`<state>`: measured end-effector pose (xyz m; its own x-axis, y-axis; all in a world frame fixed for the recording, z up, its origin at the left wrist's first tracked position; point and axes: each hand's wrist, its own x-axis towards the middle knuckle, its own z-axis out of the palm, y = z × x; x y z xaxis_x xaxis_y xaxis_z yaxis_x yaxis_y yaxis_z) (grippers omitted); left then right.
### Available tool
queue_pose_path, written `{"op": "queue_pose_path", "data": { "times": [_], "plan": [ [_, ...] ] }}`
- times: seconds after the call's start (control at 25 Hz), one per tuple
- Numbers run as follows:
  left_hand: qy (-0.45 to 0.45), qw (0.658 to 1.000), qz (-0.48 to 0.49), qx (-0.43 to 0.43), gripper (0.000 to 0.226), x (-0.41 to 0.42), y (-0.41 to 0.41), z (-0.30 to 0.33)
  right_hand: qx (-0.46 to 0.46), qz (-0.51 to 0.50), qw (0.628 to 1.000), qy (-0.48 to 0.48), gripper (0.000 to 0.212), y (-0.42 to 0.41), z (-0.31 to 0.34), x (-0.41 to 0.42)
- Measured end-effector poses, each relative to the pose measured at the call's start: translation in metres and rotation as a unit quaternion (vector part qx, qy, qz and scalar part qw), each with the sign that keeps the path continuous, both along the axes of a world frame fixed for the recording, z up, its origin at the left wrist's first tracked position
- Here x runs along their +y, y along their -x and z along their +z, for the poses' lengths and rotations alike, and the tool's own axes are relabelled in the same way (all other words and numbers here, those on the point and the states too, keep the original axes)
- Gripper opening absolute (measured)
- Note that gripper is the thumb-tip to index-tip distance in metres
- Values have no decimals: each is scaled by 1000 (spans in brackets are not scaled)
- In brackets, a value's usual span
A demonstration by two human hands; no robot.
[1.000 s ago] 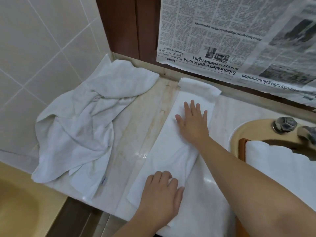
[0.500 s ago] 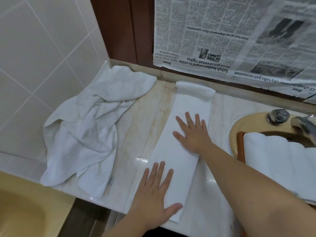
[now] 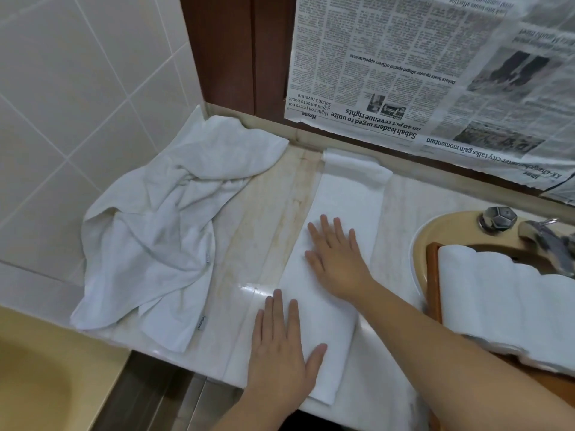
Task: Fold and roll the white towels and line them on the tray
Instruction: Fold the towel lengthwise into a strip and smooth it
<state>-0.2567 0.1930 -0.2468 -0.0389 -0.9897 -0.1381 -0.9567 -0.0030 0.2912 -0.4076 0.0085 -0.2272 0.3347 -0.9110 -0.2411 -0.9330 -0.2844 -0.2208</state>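
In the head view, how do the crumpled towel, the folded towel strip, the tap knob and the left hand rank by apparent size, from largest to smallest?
1. crumpled towel
2. folded towel strip, partly covered by both hands
3. left hand, which is nearest the camera, so its apparent size is inflated
4. tap knob
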Motion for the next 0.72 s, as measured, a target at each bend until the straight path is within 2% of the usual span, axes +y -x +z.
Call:
{"op": "queue_pose_path", "data": {
  "times": [0.08, 0.2, 0.36, 0.52, 0.64, 0.72],
  "plan": [
    [3, 999, -34, 13, 99, -6, 6, -2, -9, 48, 999, -4, 64, -9, -3, 35],
    [6, 999, -49, 20, 104, -4, 12, -4, 30, 93, 995, -12, 58, -4, -12, 68],
    [8, 998, -57, 22, 113, 3, 11, -7, 62, 116, 991, -11, 59, 11, -7, 44],
    [5, 999, -49, 10, 129, -2, 11, -9, 79, 17, 997, -13, 74, 35, -8, -51],
    [7, 999, -44, 4, 134, -2, 13, -11, 82, -71, 994, -14, 94, 43, -9, -132],
    [3, 999, -43, 6, 133, -1, 15, -10, 90, -84, 992, -14, 103, 42, -11, -161]
  ]
}}
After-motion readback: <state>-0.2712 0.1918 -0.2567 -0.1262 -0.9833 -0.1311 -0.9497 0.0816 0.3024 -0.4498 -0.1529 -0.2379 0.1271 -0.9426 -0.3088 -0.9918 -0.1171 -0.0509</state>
